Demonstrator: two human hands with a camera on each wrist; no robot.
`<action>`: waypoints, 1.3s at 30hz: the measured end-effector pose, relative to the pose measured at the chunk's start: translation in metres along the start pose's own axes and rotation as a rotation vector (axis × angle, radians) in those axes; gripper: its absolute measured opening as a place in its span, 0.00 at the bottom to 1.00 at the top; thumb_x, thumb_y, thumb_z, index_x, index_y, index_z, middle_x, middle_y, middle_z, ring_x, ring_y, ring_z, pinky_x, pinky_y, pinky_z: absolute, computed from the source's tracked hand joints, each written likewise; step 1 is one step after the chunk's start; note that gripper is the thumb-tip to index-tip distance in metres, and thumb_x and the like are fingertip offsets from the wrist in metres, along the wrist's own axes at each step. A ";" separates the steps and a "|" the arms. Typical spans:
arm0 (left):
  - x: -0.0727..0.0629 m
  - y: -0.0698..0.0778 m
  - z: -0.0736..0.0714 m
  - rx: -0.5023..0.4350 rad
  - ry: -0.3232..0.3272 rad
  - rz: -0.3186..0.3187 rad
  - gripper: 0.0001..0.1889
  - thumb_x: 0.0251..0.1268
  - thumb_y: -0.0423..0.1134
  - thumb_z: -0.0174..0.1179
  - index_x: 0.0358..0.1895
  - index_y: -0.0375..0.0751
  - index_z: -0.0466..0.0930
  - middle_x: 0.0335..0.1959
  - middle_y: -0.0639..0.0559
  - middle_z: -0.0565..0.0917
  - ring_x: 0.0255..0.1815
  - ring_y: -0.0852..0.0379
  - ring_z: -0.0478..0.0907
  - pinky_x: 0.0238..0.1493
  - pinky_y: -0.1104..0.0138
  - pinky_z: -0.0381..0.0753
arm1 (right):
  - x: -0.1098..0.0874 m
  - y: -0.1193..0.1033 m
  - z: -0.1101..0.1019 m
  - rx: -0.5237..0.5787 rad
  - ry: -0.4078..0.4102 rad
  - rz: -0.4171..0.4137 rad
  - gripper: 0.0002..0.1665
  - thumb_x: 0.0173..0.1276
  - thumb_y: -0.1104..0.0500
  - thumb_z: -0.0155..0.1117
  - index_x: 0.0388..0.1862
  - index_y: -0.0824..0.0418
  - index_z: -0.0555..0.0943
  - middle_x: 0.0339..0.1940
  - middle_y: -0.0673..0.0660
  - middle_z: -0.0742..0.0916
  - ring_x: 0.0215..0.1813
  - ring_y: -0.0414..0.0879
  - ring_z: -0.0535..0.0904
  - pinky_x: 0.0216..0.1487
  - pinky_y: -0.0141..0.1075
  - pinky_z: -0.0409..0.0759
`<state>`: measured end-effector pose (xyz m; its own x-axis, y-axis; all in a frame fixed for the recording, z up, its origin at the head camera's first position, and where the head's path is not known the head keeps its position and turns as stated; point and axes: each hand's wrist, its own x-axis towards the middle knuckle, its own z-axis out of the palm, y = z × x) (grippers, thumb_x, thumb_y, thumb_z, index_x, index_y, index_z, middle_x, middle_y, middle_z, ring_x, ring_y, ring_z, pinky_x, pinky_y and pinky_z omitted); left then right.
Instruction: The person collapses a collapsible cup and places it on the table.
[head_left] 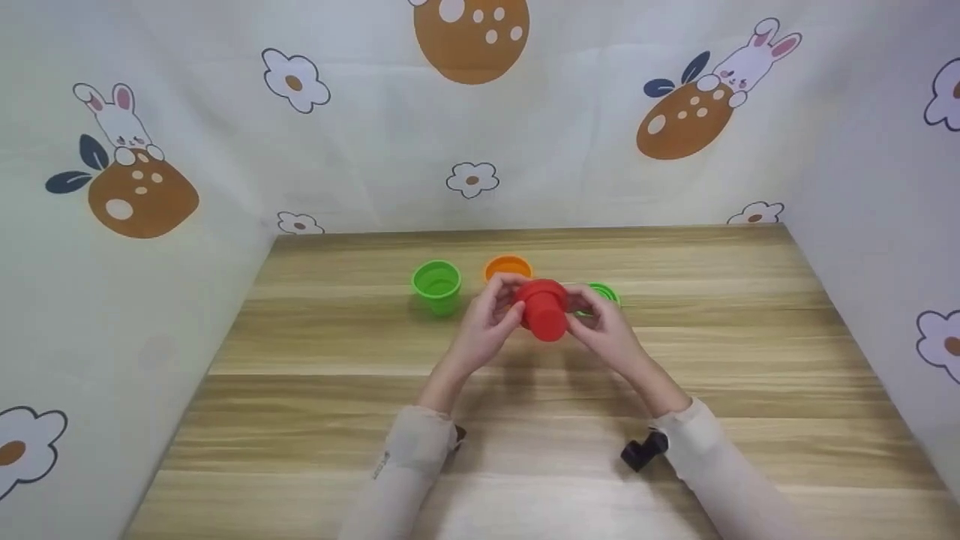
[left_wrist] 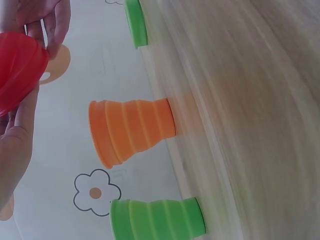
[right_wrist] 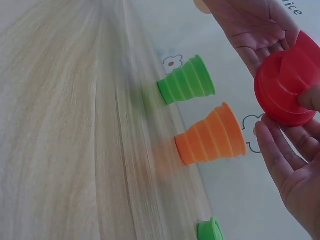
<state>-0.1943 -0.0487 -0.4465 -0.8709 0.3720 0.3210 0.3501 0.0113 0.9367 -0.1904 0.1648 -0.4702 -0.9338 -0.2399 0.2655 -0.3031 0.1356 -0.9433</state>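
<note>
Head view: one red cup (head_left: 546, 319), held above the table (head_left: 300, 337).
Left grip (head_left: 484, 326): curled, pinching its nine-o'clock side.
Right grip (head_left: 606, 328): likewise, three-o'clock side.
Orange cup (head_left: 508, 265): one, towards eleven.
Tall green cup (head_left: 437, 286): one, nine o'clock.
Low green cup (head_left: 607, 292): one, past two.

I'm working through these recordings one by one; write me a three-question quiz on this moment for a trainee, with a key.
1. Multiple choice: in the head view, which colour is the cup between the tall green cup and the low green piece? A blue; B orange; C purple.
2. True or false: the left hand and the right hand both grip the red cup.
3. Fill in: the red cup is held ____ the table.

Key: 1 B, the orange cup; 2 true; 3 above.
</note>
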 end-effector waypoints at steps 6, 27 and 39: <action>0.003 0.000 0.000 0.001 -0.016 -0.019 0.16 0.69 0.26 0.52 0.58 0.31 0.67 0.51 0.35 0.81 0.52 0.51 0.79 0.56 0.66 0.82 | 0.004 -0.001 0.000 -0.052 0.067 -0.030 0.19 0.66 0.72 0.65 0.55 0.71 0.78 0.48 0.63 0.85 0.47 0.38 0.82 0.48 0.27 0.84; 0.005 -0.001 0.005 -0.225 -0.020 -0.134 0.14 0.78 0.36 0.44 0.55 0.26 0.68 0.42 0.50 0.81 0.42 0.61 0.82 0.52 0.63 0.86 | -0.003 0.003 -0.004 0.112 -0.057 -0.033 0.23 0.70 0.69 0.59 0.63 0.74 0.70 0.50 0.44 0.86 0.53 0.36 0.82 0.53 0.29 0.84; 0.017 0.002 0.004 -0.213 -0.048 -0.110 0.13 0.78 0.35 0.44 0.53 0.26 0.68 0.44 0.46 0.79 0.44 0.61 0.82 0.58 0.61 0.84 | 0.006 -0.002 -0.004 0.141 0.080 -0.003 0.22 0.66 0.75 0.60 0.59 0.78 0.71 0.45 0.41 0.86 0.49 0.36 0.83 0.53 0.26 0.83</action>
<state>-0.2067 -0.0388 -0.4393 -0.8807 0.4228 0.2135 0.1694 -0.1398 0.9756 -0.1959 0.1671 -0.4662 -0.9467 -0.1621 0.2783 -0.2816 -0.0029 -0.9595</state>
